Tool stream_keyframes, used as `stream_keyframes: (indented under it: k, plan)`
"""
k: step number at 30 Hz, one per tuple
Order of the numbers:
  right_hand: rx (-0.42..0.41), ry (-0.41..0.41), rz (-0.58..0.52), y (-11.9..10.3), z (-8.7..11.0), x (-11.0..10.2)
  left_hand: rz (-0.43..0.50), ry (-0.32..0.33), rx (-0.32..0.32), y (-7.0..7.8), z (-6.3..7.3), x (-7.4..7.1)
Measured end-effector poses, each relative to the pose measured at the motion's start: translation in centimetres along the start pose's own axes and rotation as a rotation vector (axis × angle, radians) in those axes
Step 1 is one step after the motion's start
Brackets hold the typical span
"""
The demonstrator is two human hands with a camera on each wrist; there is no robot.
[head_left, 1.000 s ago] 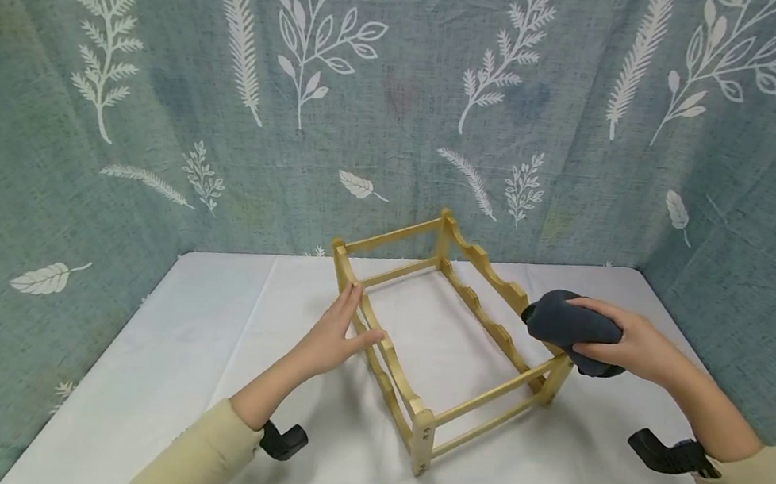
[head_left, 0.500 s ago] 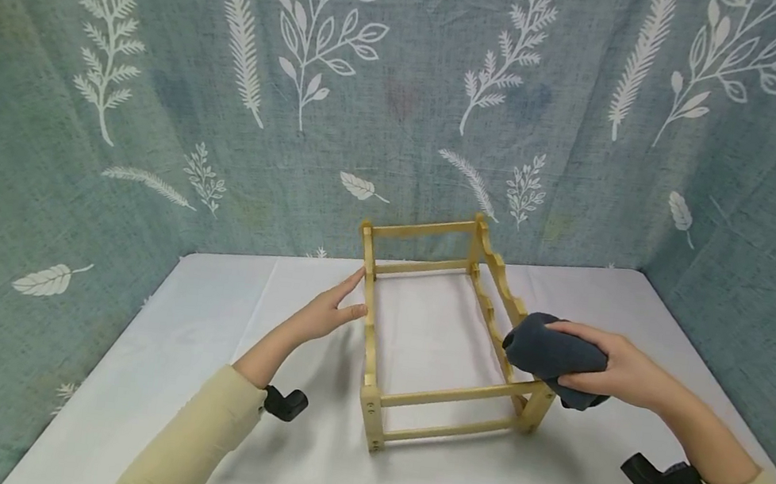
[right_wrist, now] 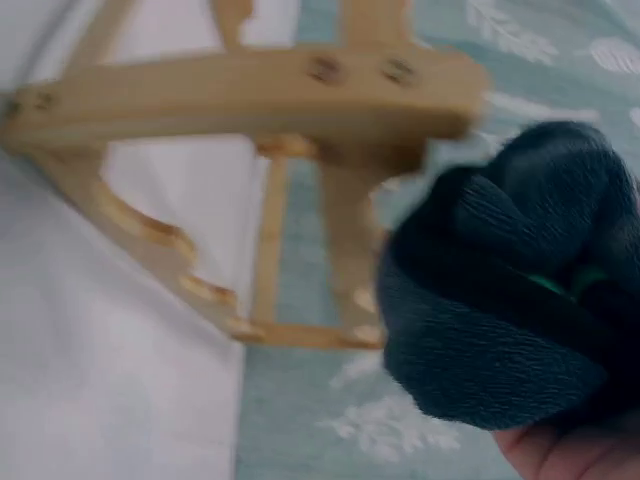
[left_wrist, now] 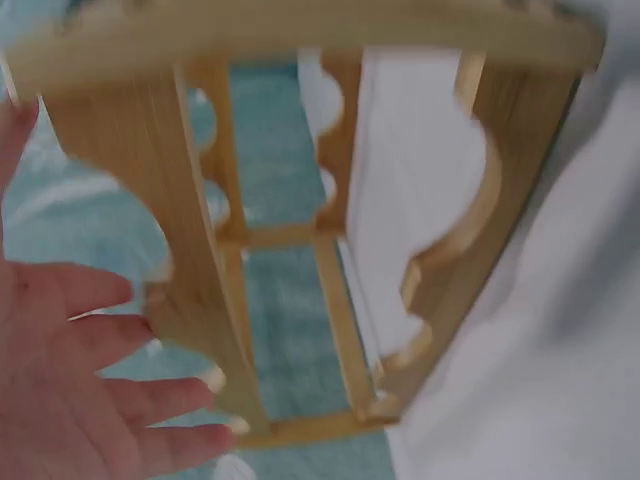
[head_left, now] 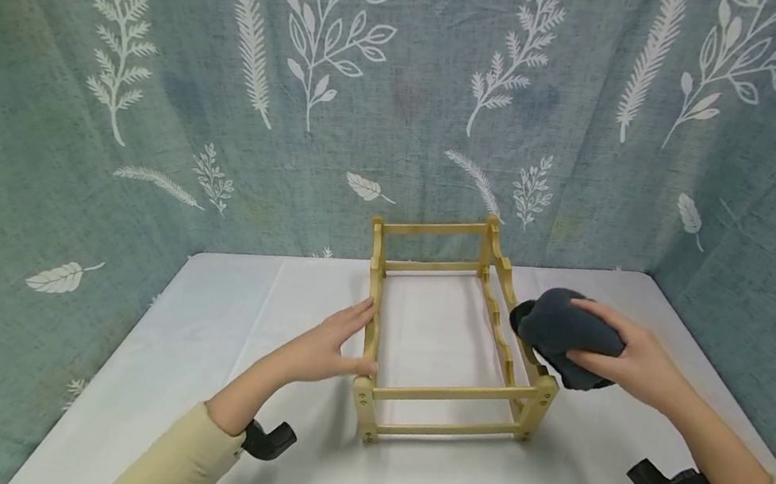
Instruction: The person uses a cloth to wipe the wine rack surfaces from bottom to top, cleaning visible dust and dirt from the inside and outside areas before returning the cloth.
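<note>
A light wooden rack [head_left: 453, 393] with scalloped side rails stands on the white-covered table, its long sides running away from me. My left hand [head_left: 318, 350] is at the rack's left rail, fingers and thumb extended against it. In the left wrist view the spread fingers [left_wrist: 165, 400] lie beside a notched rail. Over the right rail, close to the near corner, my right hand [head_left: 643, 363] grips a bunched dark blue cloth [head_left: 568, 326]. The right wrist view shows the fuzzy folds of this cloth [right_wrist: 490, 340] next to the rack's end; most of that hand is hidden there.
The white table covering [head_left: 217, 350] extends around the rack on all sides. A grey-green curtain [head_left: 398, 155] with white leaf prints hangs close behind the rack's far end and along both sides. Black wrist cameras are strapped to both forearms.
The rack has turned from slanted to nearly straight ahead. My left hand has shifted nearer me along the left rail. The right hand, with the cloth, dipped toward me, then rose again.
</note>
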State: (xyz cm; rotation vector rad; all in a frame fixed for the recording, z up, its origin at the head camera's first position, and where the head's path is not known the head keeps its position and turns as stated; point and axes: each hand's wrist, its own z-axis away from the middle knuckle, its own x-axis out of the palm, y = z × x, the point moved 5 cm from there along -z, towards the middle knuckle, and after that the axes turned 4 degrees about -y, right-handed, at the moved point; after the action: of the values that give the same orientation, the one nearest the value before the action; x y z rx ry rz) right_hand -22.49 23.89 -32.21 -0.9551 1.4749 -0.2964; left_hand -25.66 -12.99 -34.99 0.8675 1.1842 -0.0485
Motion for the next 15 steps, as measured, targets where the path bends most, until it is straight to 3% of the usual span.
stream_keyframes:
  k: [2, 5, 10, 15]
  plan:
    - [-0.024, -0.054, -0.016, -0.1, 0.0, 1.1, 0.006, -0.060, -0.006, 0.6, 0.9, 0.7]
    - [-0.053, -0.106, -0.048, -0.4, 0.1, 2.3, 0.053, -0.084, -0.008, 0.6, 1.8, 1.2]
    - [-0.076, -0.086, 0.012, -1.5, -0.1, 2.9, 0.144, -0.067, 0.037, -0.8, 2.3, 1.2]
    - [-0.086, -0.047, 0.146, -2.5, 0.1, 3.3, 0.159, -0.056, 0.027, -1.6, 1.9, 1.1]
